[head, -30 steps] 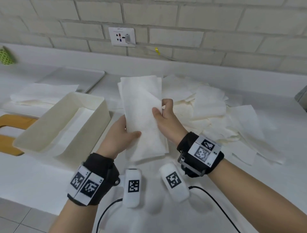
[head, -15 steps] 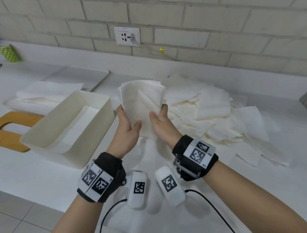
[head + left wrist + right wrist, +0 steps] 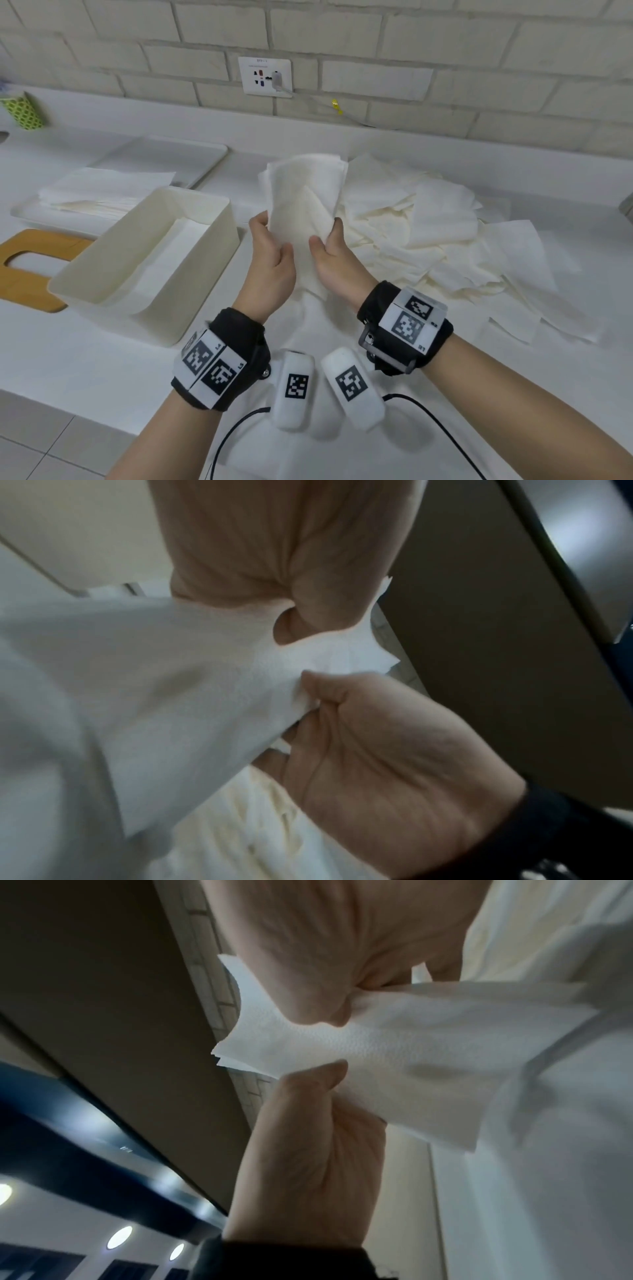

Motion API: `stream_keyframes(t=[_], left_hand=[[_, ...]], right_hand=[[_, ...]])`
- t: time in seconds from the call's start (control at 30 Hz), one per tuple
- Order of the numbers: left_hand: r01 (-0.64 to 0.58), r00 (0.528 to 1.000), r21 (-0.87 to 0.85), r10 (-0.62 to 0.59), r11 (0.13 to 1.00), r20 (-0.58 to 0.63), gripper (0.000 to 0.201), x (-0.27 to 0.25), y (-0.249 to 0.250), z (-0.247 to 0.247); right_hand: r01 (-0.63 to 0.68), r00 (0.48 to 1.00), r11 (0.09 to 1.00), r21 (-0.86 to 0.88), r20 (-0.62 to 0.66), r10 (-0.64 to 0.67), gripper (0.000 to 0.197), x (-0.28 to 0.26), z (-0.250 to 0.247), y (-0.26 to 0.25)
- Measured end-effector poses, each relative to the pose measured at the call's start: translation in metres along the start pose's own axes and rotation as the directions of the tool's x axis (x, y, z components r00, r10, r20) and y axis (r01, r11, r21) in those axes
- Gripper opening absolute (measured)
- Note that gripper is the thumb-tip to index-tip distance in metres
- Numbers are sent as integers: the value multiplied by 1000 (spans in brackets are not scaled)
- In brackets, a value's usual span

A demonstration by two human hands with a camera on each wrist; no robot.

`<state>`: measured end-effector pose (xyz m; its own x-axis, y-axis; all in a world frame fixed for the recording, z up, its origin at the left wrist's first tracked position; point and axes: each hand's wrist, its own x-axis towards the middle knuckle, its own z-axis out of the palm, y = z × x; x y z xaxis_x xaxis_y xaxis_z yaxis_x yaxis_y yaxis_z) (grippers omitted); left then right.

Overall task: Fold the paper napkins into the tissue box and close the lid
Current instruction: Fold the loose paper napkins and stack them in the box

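I hold a folded white napkin [image 3: 301, 198] upright above the counter with both hands. My left hand [image 3: 270, 246] pinches its lower left edge and my right hand [image 3: 327, 246] pinches its lower right edge. In the left wrist view the left hand [image 3: 284, 615] and right hand [image 3: 377, 737] both nip the napkin [image 3: 171, 683]. The right wrist view shows the same grip on the napkin [image 3: 411, 1056]. The cream tissue box [image 3: 205, 246] stands open to the left, with white paper lying flat inside. Its wooden lid [image 3: 30, 270] lies left of the box.
A loose pile of napkins [image 3: 438, 240] spreads over the counter to the right. A white tray [image 3: 24, 216] with stacked napkins sits back left, with a second tray [image 3: 164, 157] behind it. A green cup [image 3: 24, 109] stands far left. The counter's front edge [image 3: 85, 407] runs near my wrists.
The long napkin has been folded to about half its length. Both hands have come closer together at its lower end and lifted slightly.
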<state>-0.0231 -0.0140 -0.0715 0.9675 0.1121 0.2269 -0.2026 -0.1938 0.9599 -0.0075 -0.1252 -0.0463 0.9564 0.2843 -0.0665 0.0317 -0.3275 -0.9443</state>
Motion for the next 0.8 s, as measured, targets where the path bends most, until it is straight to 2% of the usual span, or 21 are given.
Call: stream_keyframes(t=[0.1,0.17,0.33,0.43,0.5,0.6,0.67,0.73,0.8], left_hand=[[-103,990,-45,98,994,-98,32,5,10,0],[-86,991,-94,75,992,-111,34,3,9,0],[96,994,-236,-108,967,-36,35,-7,-7,4],[78,992,-278,-102,957,-72,27,-6,-3,3],[9,992,-281,-45,960,-121,24,-2,5,-2],[-159,967,-252,98,955,-236,33,4,19,-18],[-226,939,-181,164,957,-303,36,5,23,-30],[-207,931,-25,189,978,-311,39,2,21,-38],[-105,959,126,134,987,-251,35,0,11,-39]], right_hand=[[109,992,991,81,-71,-103,17,3,-5,-5],[129,990,988,87,-62,-124,23,4,-6,0],[96,993,995,-40,-59,-99,50,6,-1,22],[112,991,992,-54,-70,-116,48,7,0,23],[105,990,993,-51,-88,-109,45,9,-2,21],[130,988,983,-127,-69,-140,39,14,-10,14],[170,984,959,-228,-17,-178,32,17,-20,6],[232,971,902,-365,36,-236,24,21,-32,-4],[277,958,819,-502,80,-274,18,26,-42,-14]])
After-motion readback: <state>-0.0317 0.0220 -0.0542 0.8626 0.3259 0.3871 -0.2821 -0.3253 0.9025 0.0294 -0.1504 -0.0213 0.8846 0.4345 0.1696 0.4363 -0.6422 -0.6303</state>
